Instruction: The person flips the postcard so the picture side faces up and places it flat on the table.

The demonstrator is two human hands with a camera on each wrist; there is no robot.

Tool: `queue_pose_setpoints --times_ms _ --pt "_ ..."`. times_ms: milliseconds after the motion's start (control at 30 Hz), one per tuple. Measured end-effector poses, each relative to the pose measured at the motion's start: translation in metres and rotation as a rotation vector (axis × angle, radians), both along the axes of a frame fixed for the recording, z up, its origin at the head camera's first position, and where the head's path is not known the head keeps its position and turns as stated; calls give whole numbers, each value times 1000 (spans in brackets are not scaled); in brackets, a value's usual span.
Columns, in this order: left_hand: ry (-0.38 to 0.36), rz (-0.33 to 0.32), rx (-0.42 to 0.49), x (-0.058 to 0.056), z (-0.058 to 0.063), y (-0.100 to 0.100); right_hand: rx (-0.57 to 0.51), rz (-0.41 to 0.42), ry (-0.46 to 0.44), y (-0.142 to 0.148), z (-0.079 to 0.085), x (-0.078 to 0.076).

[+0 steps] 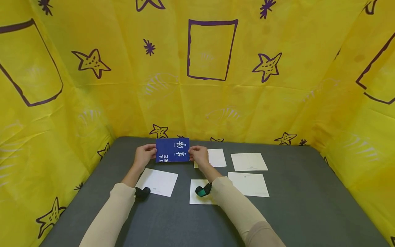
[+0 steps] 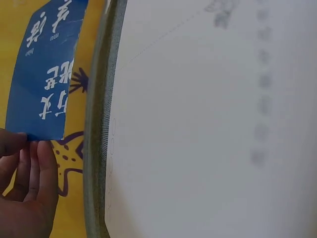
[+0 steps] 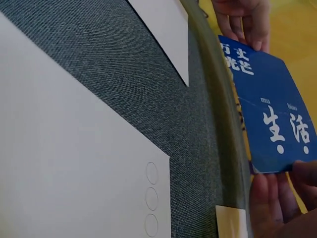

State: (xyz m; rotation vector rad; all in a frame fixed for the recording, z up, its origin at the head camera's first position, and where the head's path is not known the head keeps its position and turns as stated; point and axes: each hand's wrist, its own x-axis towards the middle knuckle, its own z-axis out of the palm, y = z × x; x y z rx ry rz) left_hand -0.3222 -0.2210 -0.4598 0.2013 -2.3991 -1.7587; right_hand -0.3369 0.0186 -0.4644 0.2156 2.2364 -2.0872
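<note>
A blue card [image 1: 172, 150] with white Chinese characters is held up sideways near the table's back edge, its printed face toward the head camera. My left hand [image 1: 144, 156] pinches its left end between thumb and fingers. At the opposite end, my right hand [image 1: 200, 155] grips the edge the same way, thumb on the printed face in the right wrist view. One white card [image 1: 217, 158] lies behind the right hand, partly hidden by it. Below the left hand is another white card [image 1: 160, 181]. The right wrist's black band overlaps a white card [image 1: 195, 192] nearer the front.
Two more white cards, an upper one [image 1: 249, 162] and a lower one [image 1: 250, 184], lie on the right of the dark grey table [image 1: 172, 223]. Yellow cloth [image 1: 213, 103] with purple drawings hangs round the back and sides.
</note>
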Motion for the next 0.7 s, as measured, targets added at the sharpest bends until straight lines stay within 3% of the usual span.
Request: queue_pose_setpoints --times_ms 333,700 --pt "-108 27 -7 -3 -4 -3 46 -14 0 -7 -8 2" --pt "-164 67 1 -6 -8 -3 90 -44 -16 -16 -12 2"
